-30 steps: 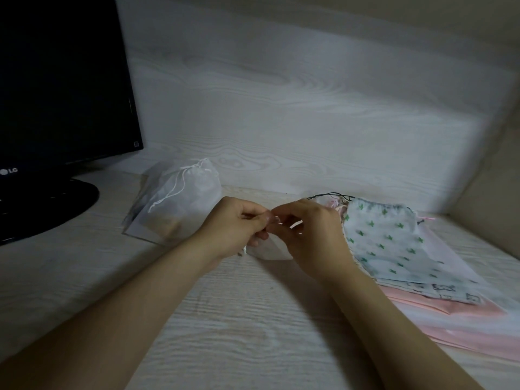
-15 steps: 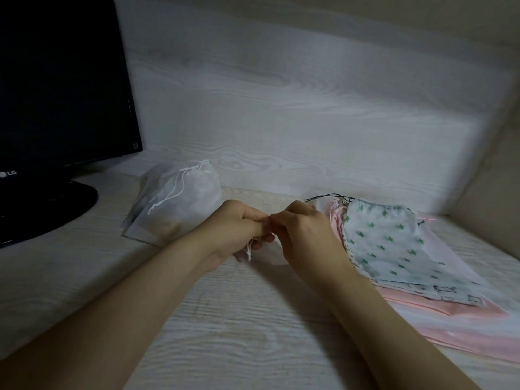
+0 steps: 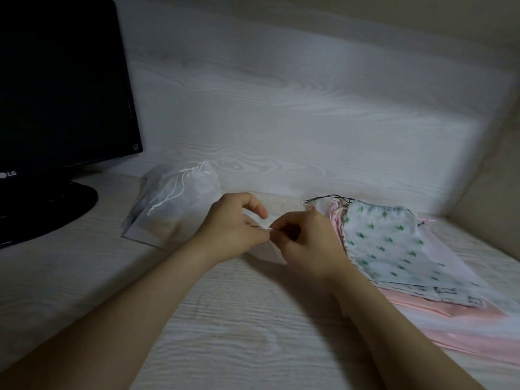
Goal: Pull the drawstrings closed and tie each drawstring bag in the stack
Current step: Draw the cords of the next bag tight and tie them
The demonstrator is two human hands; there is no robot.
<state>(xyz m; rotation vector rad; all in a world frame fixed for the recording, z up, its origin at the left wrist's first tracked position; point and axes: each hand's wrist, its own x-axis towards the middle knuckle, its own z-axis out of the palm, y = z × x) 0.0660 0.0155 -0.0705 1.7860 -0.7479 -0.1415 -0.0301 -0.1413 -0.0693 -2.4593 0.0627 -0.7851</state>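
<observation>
My left hand (image 3: 235, 229) and my right hand (image 3: 308, 243) meet in the middle of the desk, each pinching the thin white drawstring (image 3: 268, 228) of a small sheer white bag (image 3: 267, 253) that lies mostly hidden beneath them. My left index finger is lifted above the others. To the right lies the stack of flat drawstring bags (image 3: 399, 288), topped by a white one with green cactus print (image 3: 388, 249), with pink ones below. At the left rests a sheer white bag (image 3: 180, 204) drawn closed, its cord lying across it.
A black monitor (image 3: 62, 85) on a round base (image 3: 47, 212) stands at the far left. The pale wood-grain desk (image 3: 225, 333) meets a back panel (image 3: 281, 108) behind the bags and a beige side wall (image 3: 495, 209) at the right.
My hands stayed together over the small bag. My left index finger has lifted, and the fingertips have shifted along the drawstring.
</observation>
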